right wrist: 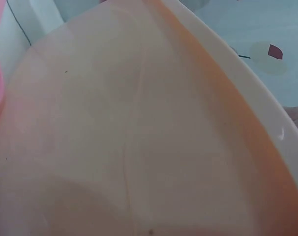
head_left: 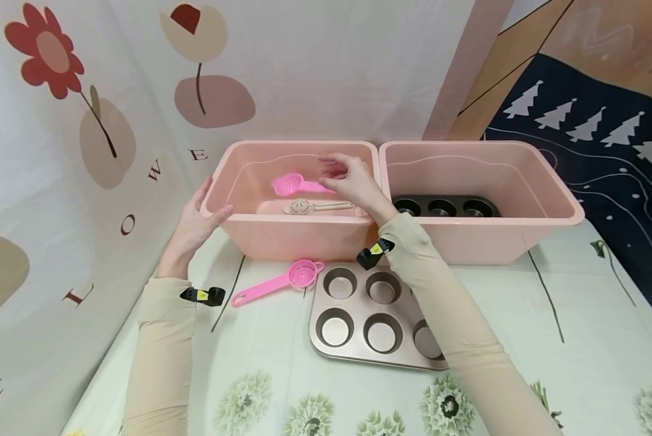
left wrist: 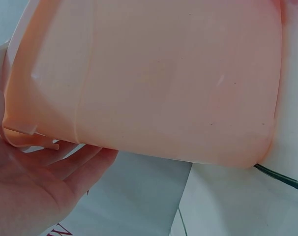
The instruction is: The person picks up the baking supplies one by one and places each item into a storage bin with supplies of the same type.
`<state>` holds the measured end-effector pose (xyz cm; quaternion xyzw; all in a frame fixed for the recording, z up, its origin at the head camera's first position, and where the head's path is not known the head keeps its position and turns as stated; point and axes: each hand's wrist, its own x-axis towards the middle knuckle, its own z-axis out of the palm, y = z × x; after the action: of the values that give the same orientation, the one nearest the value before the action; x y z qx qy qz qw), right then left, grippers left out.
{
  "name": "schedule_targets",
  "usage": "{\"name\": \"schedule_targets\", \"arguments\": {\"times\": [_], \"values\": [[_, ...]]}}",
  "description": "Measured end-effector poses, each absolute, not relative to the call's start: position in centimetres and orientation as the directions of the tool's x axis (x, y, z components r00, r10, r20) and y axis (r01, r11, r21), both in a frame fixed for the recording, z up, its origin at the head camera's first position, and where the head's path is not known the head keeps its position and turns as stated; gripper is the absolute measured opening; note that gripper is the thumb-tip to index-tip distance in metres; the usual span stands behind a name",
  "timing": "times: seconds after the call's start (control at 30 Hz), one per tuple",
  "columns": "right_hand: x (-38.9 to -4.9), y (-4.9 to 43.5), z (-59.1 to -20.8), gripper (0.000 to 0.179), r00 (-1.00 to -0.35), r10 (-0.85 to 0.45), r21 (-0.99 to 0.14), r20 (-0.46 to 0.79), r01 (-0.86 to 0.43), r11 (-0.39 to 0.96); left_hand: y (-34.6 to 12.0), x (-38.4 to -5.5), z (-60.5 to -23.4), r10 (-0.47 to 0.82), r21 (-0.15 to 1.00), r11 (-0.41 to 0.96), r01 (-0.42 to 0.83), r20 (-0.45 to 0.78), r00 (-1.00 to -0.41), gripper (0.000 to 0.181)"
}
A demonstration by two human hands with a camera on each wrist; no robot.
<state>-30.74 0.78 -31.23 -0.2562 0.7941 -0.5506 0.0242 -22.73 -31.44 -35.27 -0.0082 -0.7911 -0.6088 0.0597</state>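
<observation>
Head view looks forward and down from above; wrist views closely face the left pink bin [head_left: 299, 239] — shared by all three.

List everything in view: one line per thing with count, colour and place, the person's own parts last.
Left bin: one, pink, back of table
Right bin: one, pink, beside the left bin
Pink utensil: one, pink, inside left bin
Beige utensil: one, beige, inside left bin
Dark muffin pan: one, black, inside right bin
Grey muffin pan: one, grey-brown, before the bins
Pink strainer: one, pink, left of grey pan
Table cover: one, pale with flowers, underneath
Flower backdrop: one, white, behind and left
Tree backdrop: one, navy, far right
Wrist cameras: two, black, on wrists
Sleeves: two, beige, on arms
Left grip: one, bare, at left bin's rim
Right grip: one, bare, over left bin
</observation>
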Motion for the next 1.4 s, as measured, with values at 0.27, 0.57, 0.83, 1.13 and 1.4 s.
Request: {"name": "schedule_targets", "arguments": {"times": [0.27, 0.57, 0.83, 1.13, 1.4], "values": [[-30.5, 1.0, -31.3, 0.052, -0.854, -0.393, -0.890, 0.340, -0.427, 0.158, -31.6, -22.7, -35.4, -0.058, 0.960, 0.264, 0.091, 0.110, -0.992, 0.086], [-29.4, 1.2, -31.2, 0.045, -0.842, -0.380, -0.884, 0.382, -0.453, 0.117, -31.6, -22.6, -35.6, -0.056, 0.960, 0.267, 0.082, 0.101, -0.993, 0.086], [-28.2, 1.1, -30.7, 0.037, -0.810, -0.412, -0.867, 0.416, -0.491, 0.089, -31.7, -22.7, -35.5, -0.057, 0.960, 0.267, 0.084, 0.102, -0.993, 0.086], [-26.8, 0.9, -30.3, 0.034, -0.766, -0.447, -0.844, 0.461, -0.534, 0.045, -31.4, -22.6, -35.4, -0.042, 0.966, 0.239, 0.096, 0.109, -0.993, 0.085], [-25.5, 0.8, -30.0, 0.033, -0.732, -0.487, -0.831, 0.477, -0.555, 0.020, -31.3, -22.5, -35.3, -0.036, 0.962, 0.255, 0.097, 0.110, -0.993, 0.084]]}}
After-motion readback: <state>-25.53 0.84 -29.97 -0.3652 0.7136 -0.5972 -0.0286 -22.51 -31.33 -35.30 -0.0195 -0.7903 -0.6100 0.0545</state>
